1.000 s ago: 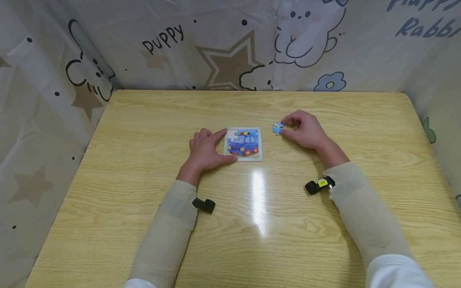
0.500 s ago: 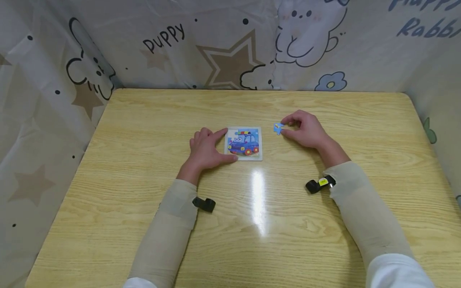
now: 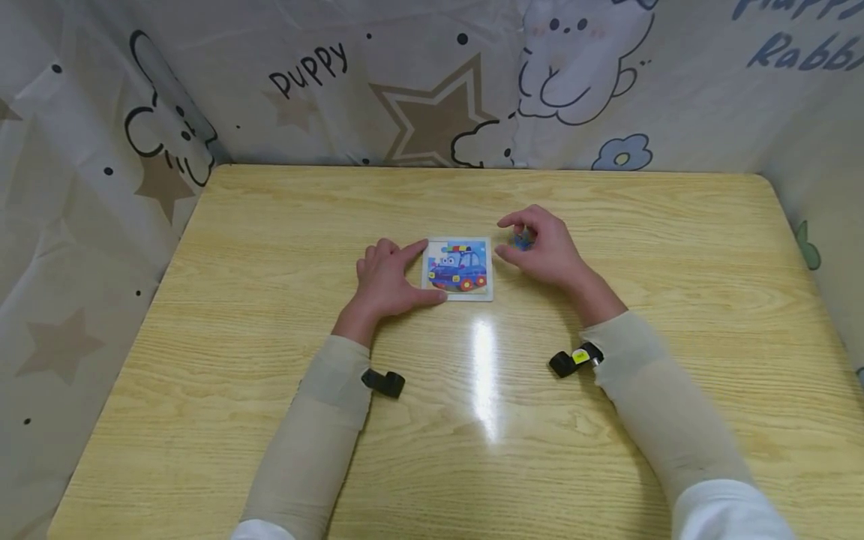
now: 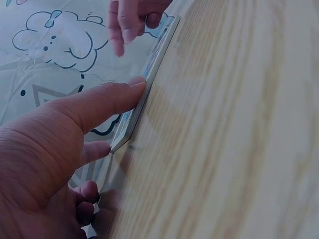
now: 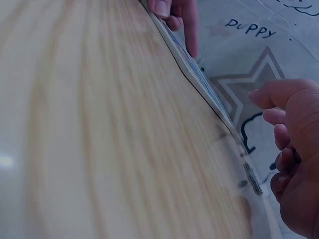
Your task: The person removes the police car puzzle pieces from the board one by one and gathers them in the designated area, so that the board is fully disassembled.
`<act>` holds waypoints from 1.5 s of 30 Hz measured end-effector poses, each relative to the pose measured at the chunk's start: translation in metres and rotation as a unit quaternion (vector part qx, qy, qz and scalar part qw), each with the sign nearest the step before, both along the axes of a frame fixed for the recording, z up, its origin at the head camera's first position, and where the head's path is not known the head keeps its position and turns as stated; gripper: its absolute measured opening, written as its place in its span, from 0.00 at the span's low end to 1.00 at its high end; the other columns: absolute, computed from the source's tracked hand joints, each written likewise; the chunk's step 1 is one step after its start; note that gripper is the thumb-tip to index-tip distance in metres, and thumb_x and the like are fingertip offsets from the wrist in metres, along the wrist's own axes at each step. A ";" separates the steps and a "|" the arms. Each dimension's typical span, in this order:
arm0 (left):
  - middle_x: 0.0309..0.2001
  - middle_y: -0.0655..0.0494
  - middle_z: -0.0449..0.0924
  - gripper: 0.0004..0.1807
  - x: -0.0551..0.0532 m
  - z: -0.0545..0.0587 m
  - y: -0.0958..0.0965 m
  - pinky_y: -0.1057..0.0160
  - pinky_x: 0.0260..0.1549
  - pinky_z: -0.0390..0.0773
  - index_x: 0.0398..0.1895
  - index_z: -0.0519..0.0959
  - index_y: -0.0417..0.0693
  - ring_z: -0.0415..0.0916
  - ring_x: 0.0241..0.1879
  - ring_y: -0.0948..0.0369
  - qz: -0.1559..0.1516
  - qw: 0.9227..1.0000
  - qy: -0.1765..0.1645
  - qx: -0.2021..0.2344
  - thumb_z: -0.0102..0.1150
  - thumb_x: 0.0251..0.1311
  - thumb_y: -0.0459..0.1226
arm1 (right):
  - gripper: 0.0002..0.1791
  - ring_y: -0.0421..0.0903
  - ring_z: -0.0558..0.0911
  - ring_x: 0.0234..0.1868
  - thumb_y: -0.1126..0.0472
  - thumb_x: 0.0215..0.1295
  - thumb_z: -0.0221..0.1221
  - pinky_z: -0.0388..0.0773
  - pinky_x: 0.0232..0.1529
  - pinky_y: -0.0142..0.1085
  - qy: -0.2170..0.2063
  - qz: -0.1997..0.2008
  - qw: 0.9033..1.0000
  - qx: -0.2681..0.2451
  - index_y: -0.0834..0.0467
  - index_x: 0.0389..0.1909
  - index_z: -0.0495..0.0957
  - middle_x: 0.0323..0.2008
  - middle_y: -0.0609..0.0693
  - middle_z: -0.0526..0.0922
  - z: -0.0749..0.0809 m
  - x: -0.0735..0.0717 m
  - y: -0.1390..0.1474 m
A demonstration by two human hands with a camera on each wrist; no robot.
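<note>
Wall fabric: pale printed cloth (image 3: 324,135), running round the table from 9 through 12 to 3 o'clock; brown star (image 3: 439,112) at 12, "puppy" lettering (image 3: 308,69) near 11, blue flower (image 3: 622,152) at 2. Clock centred on the car puzzle (image 3: 457,271), as the head view shows it.
Table: light wood-grain top (image 3: 236,360); streak of glare (image 3: 484,375) towards 6.
Sleeves: beige; left sleeve (image 3: 304,442) comes in from between 7 and 8, right sleeve (image 3: 668,397) from 4.
Left hand: (image 3: 385,281) at 9. Thumb and forefinger straight, spread wide apart, touching the puzzle: thumb on its near edge, forefinger at its 10 o'clock corner. Other fingers loosely bent, off it.
Right hand: (image 3: 543,244) between 2 and 3, near the puzzle, not touching. Thumb and forefinger apart, tips towards 9; remaining fingers bent.
Puzzle: lies flat on the table, blue cartoon car in a pale frame, whitish patch in the picture's upper-left corner.
Wrist cameras: black; left camera (image 3: 385,384) at 7, right camera (image 3: 574,360) at 4, yellow label (image 3: 580,355) on the latter.
Loose piece: blue puzzle piece (image 3: 523,239) between 2 and 3, seen through the right thumb-forefinger gap, partly hidden. Contact with the bent fingers: cannot tell.
</note>
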State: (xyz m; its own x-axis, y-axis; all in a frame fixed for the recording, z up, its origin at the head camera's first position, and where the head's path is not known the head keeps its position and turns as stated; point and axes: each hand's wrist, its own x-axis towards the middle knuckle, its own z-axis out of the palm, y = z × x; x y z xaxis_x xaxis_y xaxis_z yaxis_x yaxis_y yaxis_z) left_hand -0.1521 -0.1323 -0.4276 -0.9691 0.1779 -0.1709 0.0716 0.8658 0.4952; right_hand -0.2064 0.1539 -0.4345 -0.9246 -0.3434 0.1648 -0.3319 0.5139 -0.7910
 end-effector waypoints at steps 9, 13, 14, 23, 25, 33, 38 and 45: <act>0.48 0.51 0.60 0.56 -0.002 0.001 -0.001 0.51 0.47 0.53 0.76 0.64 0.62 0.55 0.47 0.51 -0.003 1.000 0.000 -0.007 0.71 0.42 0.68 | 0.24 0.50 0.69 0.42 0.60 0.58 0.72 0.64 0.45 0.43 -0.002 0.053 0.998 -0.017 0.60 0.55 0.80 0.39 0.55 0.73 0.000 0.006 -0.030; 0.47 0.51 0.60 0.56 -0.002 0.000 -0.001 0.51 0.47 0.53 0.76 0.64 0.62 0.55 0.47 0.51 -0.005 1.000 0.002 -0.010 0.71 0.42 0.68 | 0.24 0.49 0.70 0.42 0.60 0.58 0.72 0.66 0.45 0.42 -0.011 0.071 0.997 -0.022 0.60 0.55 0.80 0.40 0.55 0.75 -0.001 0.007 -0.043; 0.47 0.51 0.60 0.56 -0.002 0.000 -0.001 0.51 0.46 0.53 0.76 0.64 0.62 0.55 0.47 0.51 -0.006 1.000 0.002 -0.009 0.71 0.42 0.68 | 0.24 0.49 0.70 0.42 0.60 0.58 0.72 0.66 0.45 0.42 -0.013 0.075 0.997 -0.025 0.60 0.55 0.80 0.40 0.55 0.75 -0.001 0.007 -0.046; 0.46 0.51 0.59 0.55 -0.001 -0.002 -0.001 0.52 0.45 0.53 0.76 0.64 0.62 0.55 0.45 0.51 -0.009 1.000 0.003 -0.012 0.70 0.43 0.68 | 0.24 0.47 0.70 0.36 0.61 0.54 0.73 0.66 0.40 0.40 -0.001 0.091 0.995 -0.031 0.61 0.53 0.82 0.34 0.53 0.73 -0.006 0.004 -0.064; 0.46 0.52 0.59 0.55 -0.002 -0.002 -0.001 0.52 0.44 0.53 0.76 0.64 0.62 0.55 0.45 0.51 -0.009 1.000 0.004 -0.011 0.70 0.43 0.68 | 0.24 0.47 0.70 0.36 0.61 0.55 0.73 0.66 0.39 0.40 -0.001 0.091 0.996 -0.025 0.61 0.53 0.82 0.34 0.53 0.73 -0.007 0.003 -0.065; 0.45 0.51 0.59 0.55 -0.002 -0.001 -0.001 0.52 0.44 0.52 0.76 0.64 0.62 0.55 0.45 0.51 -0.009 1.000 0.007 -0.008 0.70 0.43 0.68 | 0.23 0.47 0.72 0.37 0.58 0.55 0.73 0.68 0.42 0.41 -0.006 0.089 0.996 0.027 0.59 0.53 0.83 0.34 0.51 0.74 -0.006 -0.003 -0.067; 0.45 0.52 0.59 0.55 -0.002 -0.002 -0.001 0.52 0.44 0.52 0.76 0.64 0.62 0.55 0.44 0.51 -0.010 1.000 0.008 -0.006 0.70 0.43 0.68 | 0.22 0.48 0.72 0.37 0.57 0.56 0.73 0.67 0.43 0.42 -0.034 0.094 0.994 0.053 0.57 0.52 0.83 0.34 0.51 0.74 -0.001 -0.007 -0.066; 0.45 0.52 0.59 0.55 -0.001 -0.001 -0.001 0.52 0.44 0.52 0.76 0.64 0.62 0.55 0.45 0.51 -0.008 1.000 0.009 -0.004 0.71 0.43 0.68 | 0.19 0.48 0.72 0.37 0.57 0.57 0.73 0.66 0.43 0.42 -0.051 0.106 0.990 0.082 0.55 0.49 0.84 0.34 0.52 0.74 0.004 -0.009 -0.068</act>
